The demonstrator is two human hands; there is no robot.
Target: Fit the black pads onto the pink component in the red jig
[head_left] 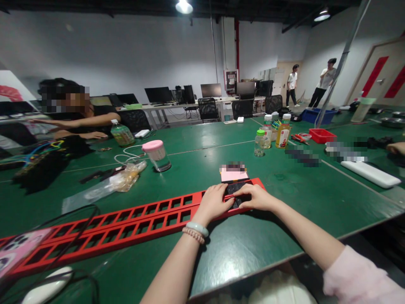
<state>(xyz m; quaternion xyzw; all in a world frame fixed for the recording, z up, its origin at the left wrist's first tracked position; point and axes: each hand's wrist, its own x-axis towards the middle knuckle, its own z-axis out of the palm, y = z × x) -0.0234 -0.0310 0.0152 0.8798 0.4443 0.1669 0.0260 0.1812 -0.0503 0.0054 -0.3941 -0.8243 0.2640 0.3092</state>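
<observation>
A long red slotted frame (136, 219) with two rows of rectangular openings runs across the table. At its right end, several black pieces (236, 188) fill the openings. My left hand (217, 201), with bracelets at the wrist, lies over the frame, its fingers bent toward the far rail and its thumb beside the black pieces. From the right, my right hand (257, 197) reaches in, closed with bent finger and thumb at a black piece. The fingertips partly cover the pieces, so their details are hidden. Just beyond the frame stands a small pink-topped box (233, 172).
A pink-lidded cup (157, 155), a plastic bag (110, 185) and a green-labelled bottle (122, 133) stand or lie left. Bottles (282, 131), a red tray (322, 135) and a white bar (370, 174) are right. A pink phone-like item (23, 249) overlaps the frame. A co-worker (85, 107) sits opposite.
</observation>
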